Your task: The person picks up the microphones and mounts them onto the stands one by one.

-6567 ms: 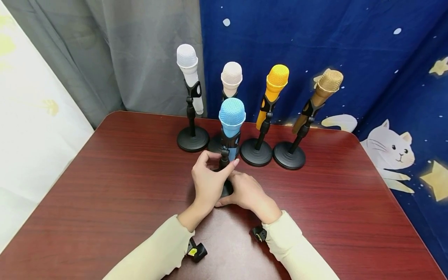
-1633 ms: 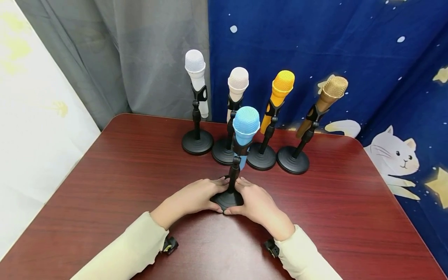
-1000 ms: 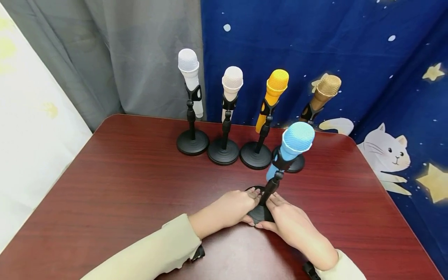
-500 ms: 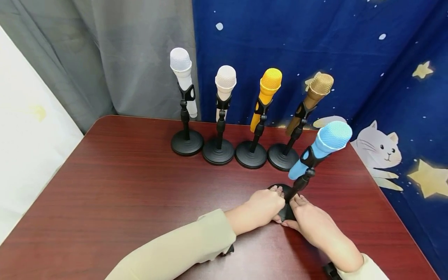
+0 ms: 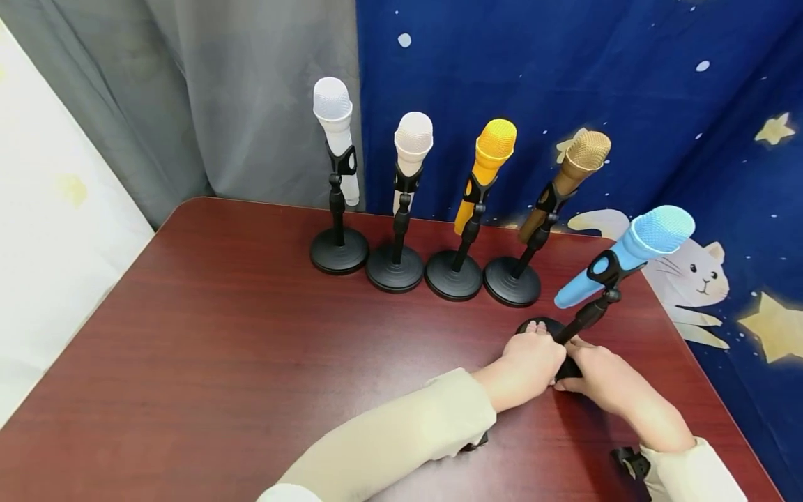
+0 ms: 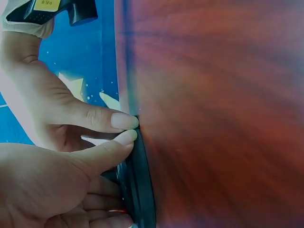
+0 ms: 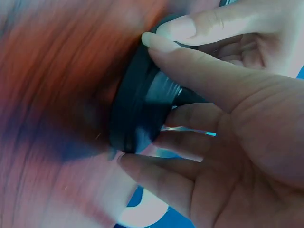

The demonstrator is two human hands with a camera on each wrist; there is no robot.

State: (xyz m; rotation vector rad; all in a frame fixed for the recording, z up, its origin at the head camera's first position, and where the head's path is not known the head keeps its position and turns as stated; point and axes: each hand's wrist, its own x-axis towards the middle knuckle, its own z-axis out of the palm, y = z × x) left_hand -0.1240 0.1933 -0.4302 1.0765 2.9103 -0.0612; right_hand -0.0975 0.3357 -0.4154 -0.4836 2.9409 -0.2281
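A light blue microphone [image 5: 633, 247] leans to the right in the clip of a black desk microphone stand [image 5: 586, 317]. My left hand [image 5: 527, 366] holds the left side of the stand's round base, and my right hand [image 5: 611, 376] holds its right side. In the left wrist view, both thumbs meet on the rim of the base [image 6: 142, 185]. From the right wrist view, the fingers of my right hand [image 7: 209, 128] curl round the edge of the base [image 7: 133, 109]. Part of the base is hidden under my hands.
Behind stands a row of microphones on black stands: white [image 5: 334, 111], off-white [image 5: 414, 143], yellow [image 5: 492, 153] and gold [image 5: 583, 160]. The gold one's base [image 5: 511, 282] is nearest the blue one. The brown table [image 5: 251, 335] ends at curtains [image 5: 502, 56] behind.
Both hands have moved the blue microphone and its stand from the middle of the table to the right, past the gold one. The left hand went from the stand's pole down to its base.
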